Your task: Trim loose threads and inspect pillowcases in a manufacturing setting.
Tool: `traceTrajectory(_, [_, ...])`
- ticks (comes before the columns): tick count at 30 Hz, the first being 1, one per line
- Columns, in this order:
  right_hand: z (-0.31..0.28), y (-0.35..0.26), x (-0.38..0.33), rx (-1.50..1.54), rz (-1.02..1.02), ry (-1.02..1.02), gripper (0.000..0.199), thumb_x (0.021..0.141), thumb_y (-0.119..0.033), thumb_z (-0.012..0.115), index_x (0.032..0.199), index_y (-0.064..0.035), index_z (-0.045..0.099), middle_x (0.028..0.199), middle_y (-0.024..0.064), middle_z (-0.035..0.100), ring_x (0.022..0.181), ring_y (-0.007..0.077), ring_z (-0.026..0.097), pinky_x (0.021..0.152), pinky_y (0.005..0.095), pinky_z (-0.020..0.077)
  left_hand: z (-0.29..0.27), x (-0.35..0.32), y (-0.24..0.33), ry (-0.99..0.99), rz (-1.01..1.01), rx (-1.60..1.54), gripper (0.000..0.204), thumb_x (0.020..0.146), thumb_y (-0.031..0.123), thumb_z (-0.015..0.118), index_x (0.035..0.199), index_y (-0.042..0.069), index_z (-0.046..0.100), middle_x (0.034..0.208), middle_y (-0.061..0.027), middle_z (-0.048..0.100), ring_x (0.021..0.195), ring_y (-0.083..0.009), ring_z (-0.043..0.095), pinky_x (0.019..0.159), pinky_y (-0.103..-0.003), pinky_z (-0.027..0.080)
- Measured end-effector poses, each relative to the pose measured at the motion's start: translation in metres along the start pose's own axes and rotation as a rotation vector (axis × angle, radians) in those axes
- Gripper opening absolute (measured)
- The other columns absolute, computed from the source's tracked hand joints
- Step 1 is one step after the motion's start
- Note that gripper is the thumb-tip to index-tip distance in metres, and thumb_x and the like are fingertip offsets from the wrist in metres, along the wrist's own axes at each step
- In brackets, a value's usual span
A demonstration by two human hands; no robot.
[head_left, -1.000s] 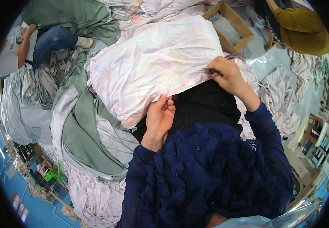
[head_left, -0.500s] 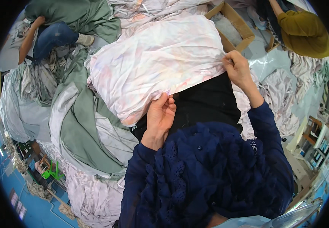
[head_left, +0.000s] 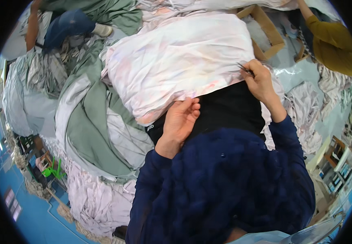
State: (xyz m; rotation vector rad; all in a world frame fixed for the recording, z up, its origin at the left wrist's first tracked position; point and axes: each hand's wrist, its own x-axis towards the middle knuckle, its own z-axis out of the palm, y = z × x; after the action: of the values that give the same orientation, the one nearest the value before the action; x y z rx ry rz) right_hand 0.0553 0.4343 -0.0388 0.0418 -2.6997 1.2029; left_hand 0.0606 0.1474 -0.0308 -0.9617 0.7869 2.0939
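A pale cloth with soft pink, lilac and orange blotches point(head_left: 180, 53) lies spread over my lap, its near edge running across black fabric point(head_left: 225, 107). At that edge, left of the middle, my left hand point(head_left: 181, 120) pinches the hem between thumb and fingertips, palm turned up. My right hand point(head_left: 260, 81) is closed around small dark thread snips point(head_left: 246, 69). Their pointed tips stick out to the left, over the cloth's right corner. The fingers cover the rest of the snips. Whether this hand also grips the cloth is hidden.
Green and white cloth point(head_left: 90, 134) is heaped at my left. A cardboard box point(head_left: 271, 32) stands beyond the cloth's right corner. One person in jeans point(head_left: 70, 28) sits far left; another in an olive top point(head_left: 334, 44) is far right. More pale cloth point(head_left: 304, 101) lies at right.
Dark snips now show in my right hand, which earlier pinched the cloth's right corner. My left hand stays on the hem. The whole view has shifted slightly.
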Motion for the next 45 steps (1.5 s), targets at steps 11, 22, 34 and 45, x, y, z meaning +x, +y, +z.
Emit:
traceTrajectory(11, [0.04,-0.055,0.002,-0.107,-0.178,-0.301,0.049,0.065,-0.011,0.081,0.108,-0.0092,0.06,0.085,0.0087,0.056,0.073,0.0276,0.06,0.062,0.0353,0.0472,-0.018,-0.06,0.013,0.042,0.056,-0.038,0.034,0.094,0.011,0.059,0.122,-0.004,0.049,0.114,-0.0187,0.062,0.095,-0.0232,0.064,0.081,-0.033,0.053])
traceTrajectory(22, [0.052,-0.053,0.022,-0.128,-0.297,-0.056,0.031,0.063,0.007,0.061,0.091,-0.0068,0.062,0.078,0.0086,0.055,0.064,0.0276,0.058,0.054,0.0344,0.0443,-0.024,-0.049,0.012,0.001,0.069,-0.159,0.034,0.096,0.021,0.059,0.12,-0.001,0.05,0.116,-0.0189,0.058,0.101,-0.0275,0.061,0.084,-0.036,0.052])
traceTrajectory(34, [0.038,-0.09,0.007,0.399,-0.09,-0.295,0.037,0.069,-0.004,0.078,0.104,-0.0022,0.064,0.078,0.0057,0.055,0.067,0.0147,0.052,0.06,0.0269,0.0414,-0.012,-0.03,-0.006,0.052,0.441,-0.037,0.022,0.093,0.016,0.064,0.112,0.006,0.058,0.102,-0.0041,0.064,0.088,-0.016,0.061,0.071,-0.031,0.051])
traceTrajectory(45, [0.085,-0.109,0.007,0.292,-0.302,-0.327,0.019,0.069,0.004,0.068,0.086,-0.0025,0.064,0.078,0.0111,0.06,0.066,0.025,0.061,0.056,0.0328,0.0458,-0.017,-0.032,-0.015,0.023,0.532,0.02,0.01,0.09,0.007,0.065,0.099,0.003,0.064,0.094,-0.0063,0.067,0.082,-0.0157,0.063,0.068,-0.029,0.051])
